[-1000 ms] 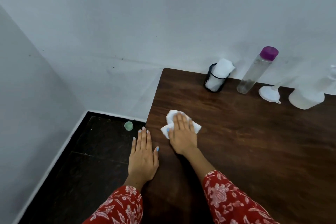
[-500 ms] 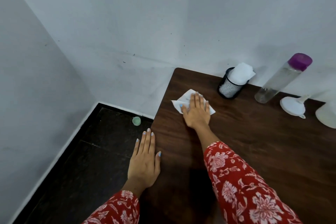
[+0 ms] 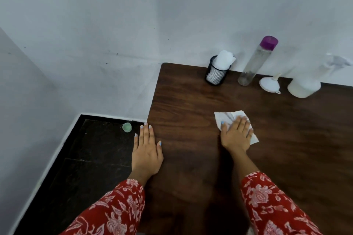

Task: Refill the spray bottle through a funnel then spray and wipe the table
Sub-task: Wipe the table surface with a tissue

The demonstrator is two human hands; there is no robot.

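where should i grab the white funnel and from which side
Take the funnel by its narrow spout, which points up and away toward the wall. It rests wide mouth down on the table, so come from above; bottles stand close on both sides.

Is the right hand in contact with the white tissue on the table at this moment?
Touching. The head view shows the right hand lying flat with straight fingers on the white tissue, pressing it onto the table.

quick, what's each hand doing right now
Left hand: open, flat on the table edge.
Right hand: open, pressing the tissue flat.
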